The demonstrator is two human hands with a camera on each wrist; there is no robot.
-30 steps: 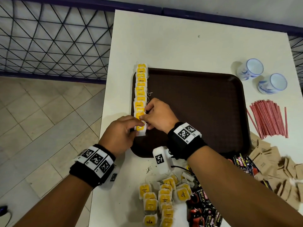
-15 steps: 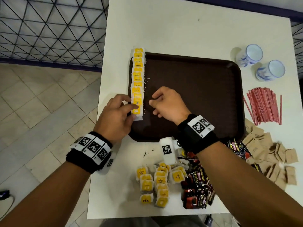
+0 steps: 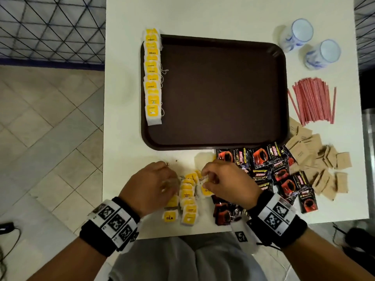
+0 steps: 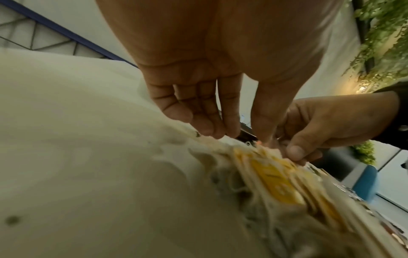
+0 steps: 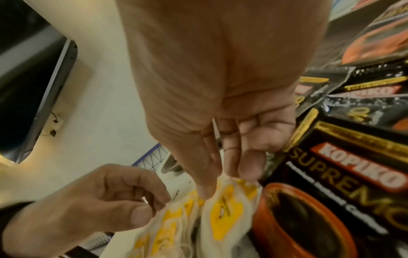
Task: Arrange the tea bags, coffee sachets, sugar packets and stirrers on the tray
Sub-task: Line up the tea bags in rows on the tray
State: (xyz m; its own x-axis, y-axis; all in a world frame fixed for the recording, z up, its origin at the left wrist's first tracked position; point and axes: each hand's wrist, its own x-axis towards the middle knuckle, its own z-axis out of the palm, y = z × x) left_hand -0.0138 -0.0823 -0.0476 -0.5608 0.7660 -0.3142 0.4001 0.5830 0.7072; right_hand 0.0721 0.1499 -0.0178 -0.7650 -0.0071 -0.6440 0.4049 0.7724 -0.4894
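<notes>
Both down at the loose heap of yellow-tagged paper tea bags (image 3: 187, 197) near the table's front edge, probably to feed the row (image 3: 152, 76) along the dark brown plastic tray (image 3: 223, 94), left hand (image 3: 151, 187) and right hand (image 3: 227, 182) curled, actual pinch blurred, impossible to tell.

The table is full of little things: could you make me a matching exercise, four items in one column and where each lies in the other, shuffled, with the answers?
Items:
1. row of tea bags
2. red stirrers
3. coffee sachets
4. two cups

Places:
A. far right corner of the table
B. along the left edge of the tray
C. right of the tray, between cups and brown sugar packets
D. near the tray's near right corner, beside the right hand

Pairs: 1-B, 2-C, 3-D, 4-A
</notes>
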